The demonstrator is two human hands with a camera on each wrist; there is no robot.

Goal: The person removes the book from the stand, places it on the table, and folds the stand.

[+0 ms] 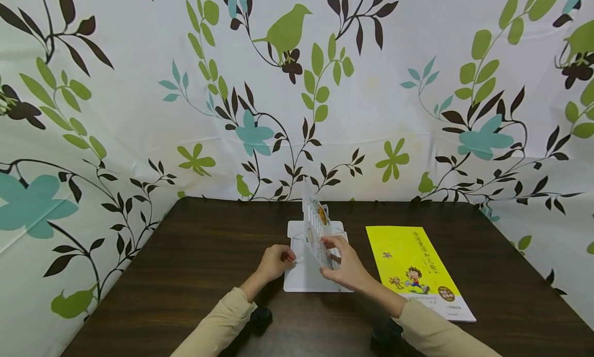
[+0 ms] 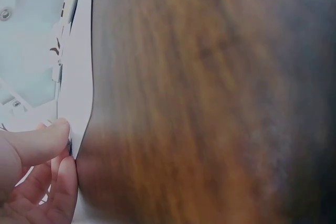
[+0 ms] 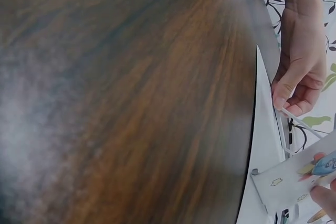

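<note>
A white folding stand lies on the table, its flat base plate [image 1: 299, 279] nearest me. A thin upright panel [image 1: 315, 230] with printed pictures rises from the base, seen nearly edge-on in the head view. My right hand [image 1: 345, 264] grips this panel by its right side, thumb low and fingers higher up. At the base's left edge, my left hand [image 1: 276, 264] pinches a thin white rod [image 3: 302, 123] between thumb and forefinger. The right wrist view shows the rod slanting toward the printed panel [image 3: 294, 174], with right fingertips [image 3: 323, 200] on its face.
A yellow book [image 1: 403, 259] with a cartoon cover lies on the dark wooden table [image 1: 185, 274], right of the stand. A leaf-patterned cloth [image 1: 371, 88] hangs behind the table. Dark round objects [image 1: 261, 320] sit near my forearms.
</note>
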